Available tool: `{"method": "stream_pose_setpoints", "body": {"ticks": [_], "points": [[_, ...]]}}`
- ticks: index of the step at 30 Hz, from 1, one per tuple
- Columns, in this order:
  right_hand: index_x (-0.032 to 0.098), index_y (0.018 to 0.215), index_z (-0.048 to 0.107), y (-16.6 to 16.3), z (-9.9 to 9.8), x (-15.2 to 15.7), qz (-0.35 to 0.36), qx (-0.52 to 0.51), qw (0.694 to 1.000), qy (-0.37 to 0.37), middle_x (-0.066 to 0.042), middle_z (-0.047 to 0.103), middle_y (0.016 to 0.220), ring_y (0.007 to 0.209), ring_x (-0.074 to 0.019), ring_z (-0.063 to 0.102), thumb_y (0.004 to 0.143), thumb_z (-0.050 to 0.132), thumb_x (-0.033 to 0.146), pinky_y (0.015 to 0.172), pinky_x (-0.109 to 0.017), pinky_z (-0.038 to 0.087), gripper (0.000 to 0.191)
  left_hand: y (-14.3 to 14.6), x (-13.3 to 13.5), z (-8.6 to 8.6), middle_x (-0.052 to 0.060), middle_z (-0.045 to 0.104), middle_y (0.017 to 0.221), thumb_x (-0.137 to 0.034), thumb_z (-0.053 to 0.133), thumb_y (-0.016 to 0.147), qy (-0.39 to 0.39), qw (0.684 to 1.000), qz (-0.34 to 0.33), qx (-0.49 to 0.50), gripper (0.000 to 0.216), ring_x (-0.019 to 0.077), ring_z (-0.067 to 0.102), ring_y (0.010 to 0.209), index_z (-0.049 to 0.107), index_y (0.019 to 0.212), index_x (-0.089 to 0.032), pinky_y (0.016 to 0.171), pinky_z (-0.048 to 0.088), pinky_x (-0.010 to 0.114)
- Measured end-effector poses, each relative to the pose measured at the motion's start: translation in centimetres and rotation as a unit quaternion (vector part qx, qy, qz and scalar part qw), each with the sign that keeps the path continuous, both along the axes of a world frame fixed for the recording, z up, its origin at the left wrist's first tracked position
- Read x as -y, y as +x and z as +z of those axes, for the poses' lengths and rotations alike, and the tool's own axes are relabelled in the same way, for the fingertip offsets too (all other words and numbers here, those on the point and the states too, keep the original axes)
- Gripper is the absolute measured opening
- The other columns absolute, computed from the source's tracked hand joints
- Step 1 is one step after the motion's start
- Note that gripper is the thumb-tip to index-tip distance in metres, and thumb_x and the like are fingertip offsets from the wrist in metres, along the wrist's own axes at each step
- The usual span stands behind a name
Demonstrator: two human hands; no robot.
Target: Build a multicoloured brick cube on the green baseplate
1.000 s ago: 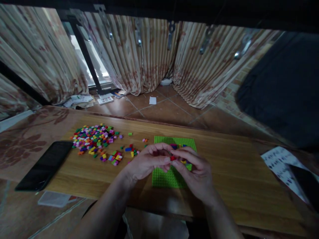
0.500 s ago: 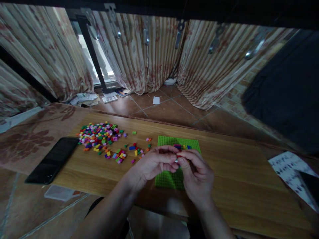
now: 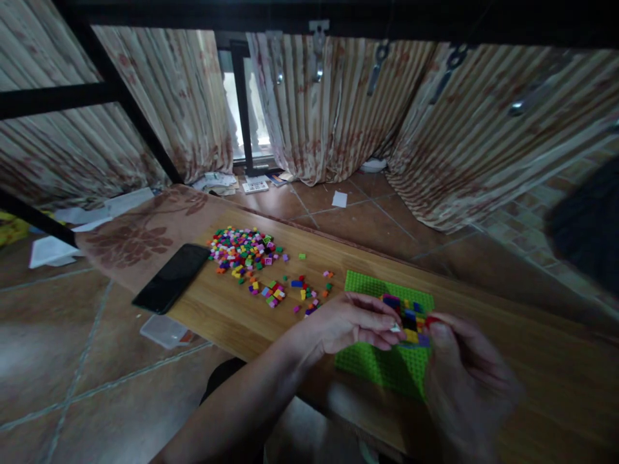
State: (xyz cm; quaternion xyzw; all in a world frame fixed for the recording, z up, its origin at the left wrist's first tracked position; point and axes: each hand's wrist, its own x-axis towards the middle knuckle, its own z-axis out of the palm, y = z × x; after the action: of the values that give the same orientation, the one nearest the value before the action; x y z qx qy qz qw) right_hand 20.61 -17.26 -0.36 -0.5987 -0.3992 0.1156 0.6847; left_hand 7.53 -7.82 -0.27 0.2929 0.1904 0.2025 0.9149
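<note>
Stretches left arm [image 3: 261, 393] over the desk [image 3: 222, 316]. Pinches a white bit [image 3: 395, 328] in left hand [image 3: 351, 322] and a red brick [image 3: 431, 321] in right hand [image 3: 459, 367], near the green board's [image 3: 358, 361] right side. Can't see either whole behind blurry fingers [image 3: 443, 338].

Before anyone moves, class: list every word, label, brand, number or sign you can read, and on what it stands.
None can be read.
White printed sheet by the window: dark marks, too small and blurred.
Loose papers beside it: any print too blurred.
Toy bricks, green baseplate: no legible lettering.
Black smartphone: no legible text.
</note>
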Motion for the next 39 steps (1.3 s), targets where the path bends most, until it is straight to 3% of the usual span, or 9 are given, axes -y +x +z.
{"method": "stream_pose_setpoints", "body": {"ticks": [4, 7, 9, 11, 14, 18, 25, 31, 39], "points": [[0.022, 0.086, 0.072, 1.6, -0.2, -0.4, -0.026, -0.124, 0.991, 0.037, 0.002, 0.065, 0.077, 0.064, -0.0108, 0.055, 0.078, 0.076, 0.031, 0.064, -0.027, 0.044, 0.013, -1.0, -1.8, 0.0, 0.004, 0.071, 0.071, -0.026, 0.086, 0.060, 0.071, 0.982, 0.163, -0.067, 0.030, 0.0106, 0.065, 0.060, 0.072, 0.083, -0.011, 0.061, 0.054, 0.021], [0.020, 0.086, 0.071, 2.5, -0.3, -0.7, -0.037, -0.144, 0.988, 0.041, 0.003, 0.064, 0.075, 0.062, -0.0096, 0.055, 0.078, 0.075, 0.032, 0.060, -0.026, 0.043, 0.014, -3.2, -4.0, -0.1, 0.000, 0.068, 0.068, -0.018, 0.074, 0.067, 0.165, 0.931, 0.269, -0.181, 0.012, 0.0103, 0.063, 0.059, 0.070, 0.077, -0.013, 0.062, 0.052, 0.023], [0.020, 0.085, 0.070, 2.9, -0.4, -0.9, -0.042, -0.152, 0.987, 0.032, 0.002, 0.065, 0.076, 0.062, -0.0094, 0.057, 0.079, 0.075, 0.030, 0.060, -0.025, 0.045, 0.013, -5.0, -5.3, -0.2, 0.000, 0.068, 0.066, -0.014, 0.067, 0.069, 0.269, 0.859, 0.318, -0.298, 0.007, 0.0108, 0.060, 0.057, 0.070, 0.075, -0.013, 0.059, 0.049, 0.022], [0.019, 0.084, 0.070, 3.0, -0.6, -0.9, -0.041, -0.161, 0.986, 0.022, 0.002, 0.066, 0.078, 0.062, -0.0097, 0.059, 0.078, 0.076, 0.027, 0.060, -0.025, 0.047, 0.012, -6.7, -6.1, -0.3, 0.002, 0.069, 0.067, -0.014, 0.062, 0.072, 0.386, 0.751, 0.308, -0.439, 0.012, 0.0131, 0.060, 0.059, 0.072, 0.077, -0.013, 0.058, 0.046, 0.022], [0.019, 0.086, 0.071, 3.1, -0.9, -0.8, -0.035, -0.169, 0.985, 0.001, 0.001, 0.068, 0.080, 0.064, -0.0108, 0.061, 0.075, 0.078, 0.026, 0.061, -0.025, 0.050, 0.015, -8.7, -6.7, -0.3, 0.005, 0.072, 0.073, -0.013, 0.055, 0.075, 0.451, 0.595, 0.263, -0.611, 0.025, 0.0186, 0.066, 0.070, 0.076, 0.088, -0.016, 0.066, 0.048, 0.026], [0.020, 0.086, 0.073, 3.1, -1.2, -0.8, -0.028, -0.177, 0.984, -0.020, 0.000, 0.070, 0.080, 0.065, -0.0121, 0.063, 0.072, 0.080, 0.029, 0.061, -0.026, 0.052, 0.018, -9.8, -7.0, -0.5, 0.010, 0.075, 0.090, -0.016, 0.053, 0.078, 0.471, 0.494, 0.196, -0.704, 0.030, 0.0267, 0.069, 0.089, 0.078, 0.093, -0.020, 0.079, 0.051, 0.034], [0.021, 0.089, 0.075, 3.4, -1.6, -0.7, 0.001, -0.178, 0.983, -0.042, -0.002, 0.073, 0.082, 0.071, -0.0141, 0.066, 0.072, 0.081, 0.029, 0.067, -0.028, 0.053, 0.020, -10.5, -7.1, -0.7, 0.011, 0.073, 0.104, -0.024, 0.055, 0.081, 0.479, 0.453, 0.167, -0.733, 0.024, 0.0285, 0.068, 0.098, 0.077, 0.093, -0.022, 0.080, 0.052, 0.034], [0.022, 0.092, 0.076, 3.6, -1.6, -0.5, -0.003, -0.176, 0.983, -0.044, -0.002, 0.073, 0.088, 0.077, -0.0154, 0.066, 0.070, 0.082, 0.028, 0.072, -0.031, 0.053, 0.024, -9.2, -7.4, -0.8, 0.011, 0.068, 0.113, -0.023, 0.046, 0.088, 0.512, 0.415, 0.179, -0.730, 0.033, 0.0249, 0.068, 0.092, 0.073, 0.108, -0.021, 0.077, 0.052, 0.032], [0.022, 0.093, 0.076, 4.6, -1.8, -0.2, -0.032, -0.167, 0.984, -0.056, -0.002, 0.074, 0.088, 0.075, -0.0148, 0.065, 0.069, 0.083, 0.030, 0.071, -0.031, 0.052, 0.026, -8.7, -8.3, -1.7, 0.012, 0.068, 0.109, -0.023, 0.047, 0.089, 0.543, 0.418, 0.166, -0.710, 0.028, 0.0255, 0.068, 0.093, 0.072, 0.098, -0.018, 0.079, 0.051, 0.033]]}}
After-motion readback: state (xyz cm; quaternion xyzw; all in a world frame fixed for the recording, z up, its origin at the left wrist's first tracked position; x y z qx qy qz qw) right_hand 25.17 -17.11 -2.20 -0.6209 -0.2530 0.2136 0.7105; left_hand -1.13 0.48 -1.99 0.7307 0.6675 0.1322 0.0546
